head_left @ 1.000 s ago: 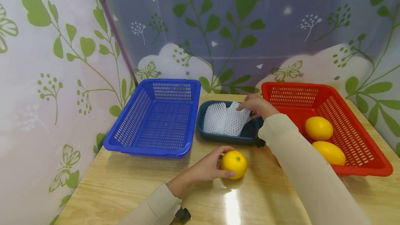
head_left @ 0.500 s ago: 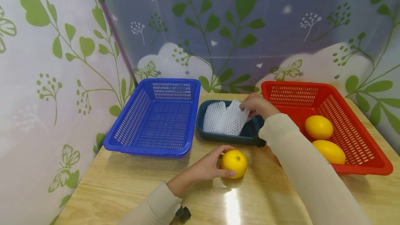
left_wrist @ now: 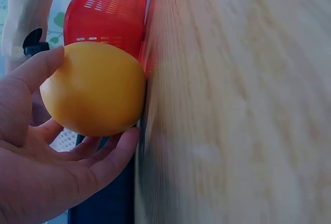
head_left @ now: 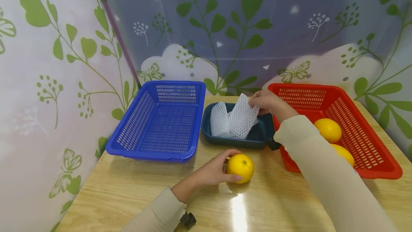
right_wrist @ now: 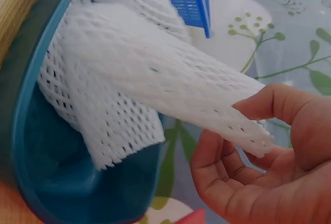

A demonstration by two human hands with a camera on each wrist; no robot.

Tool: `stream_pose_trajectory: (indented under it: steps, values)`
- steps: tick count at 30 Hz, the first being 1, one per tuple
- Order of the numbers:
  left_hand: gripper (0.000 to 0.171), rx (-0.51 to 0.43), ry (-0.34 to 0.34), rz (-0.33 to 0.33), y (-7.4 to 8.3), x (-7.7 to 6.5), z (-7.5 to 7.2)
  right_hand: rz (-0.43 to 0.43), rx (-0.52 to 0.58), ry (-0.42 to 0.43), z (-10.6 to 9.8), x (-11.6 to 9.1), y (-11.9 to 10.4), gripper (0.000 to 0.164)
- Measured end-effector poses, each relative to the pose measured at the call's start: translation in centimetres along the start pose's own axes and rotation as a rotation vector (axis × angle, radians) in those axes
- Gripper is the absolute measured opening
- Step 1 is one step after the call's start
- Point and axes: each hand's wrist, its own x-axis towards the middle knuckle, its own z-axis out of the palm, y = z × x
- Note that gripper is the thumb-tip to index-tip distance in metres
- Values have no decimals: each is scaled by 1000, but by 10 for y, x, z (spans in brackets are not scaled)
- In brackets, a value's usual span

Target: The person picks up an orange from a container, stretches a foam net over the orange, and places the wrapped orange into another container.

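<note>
In the head view, my left hand (head_left: 210,173) holds a yellow-orange orange (head_left: 240,168) on the wooden table, thumb and fingers curved around its side. The left wrist view shows the same orange (left_wrist: 95,89) against the thumb and fingertips. My right hand (head_left: 268,104) pinches the upper end of a white foam fruit net (head_left: 243,119) and lifts it partly from a dark teal tray (head_left: 230,142). In the right wrist view, the pinched foam net (right_wrist: 165,74) stretches up from the tray, with other nets lying beneath it.
A blue perforated basket (head_left: 170,128) stands left of the tray. On the right is a red perforated basket (head_left: 384,169) holding yellow fruits (head_left: 328,130), partly behind the right sleeve. A patterned curtain (head_left: 206,28) closes off the back.
My right hand has risen slightly, pulling the foam net's upper end up above the tray. The left hand and the orange have stayed in place.
</note>
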Motion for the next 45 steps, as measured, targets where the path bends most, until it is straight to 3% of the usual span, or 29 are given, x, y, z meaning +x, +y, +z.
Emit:
stream_pose_trajectory:
  steps: [12,18,22,26,29,37,41,45]
  values:
    - [62,15,-3,22,0,1,-3,-189,-109,94,-17,-35,-12,23]
    - [52,25,11,26,0,-1,-7,-337,-248,204,-14,-60,-11,20]
    - [45,-34,141,49,2,0,-11,-429,-286,281,-8,-79,-8,18]
    - [40,-162,340,88,12,0,-12,-492,-244,337,-5,-95,-5,17]
    - [40,-238,427,115,19,3,-12,-516,-204,390,-3,-107,-3,16]
    - [40,-483,514,181,34,17,-13,-600,-168,508,14,-135,7,15]
    - [34,-547,544,166,37,19,-12,-656,-165,552,25,-138,15,14]
    - [27,-607,563,144,37,21,-10,-662,-142,539,33,-138,23,16]
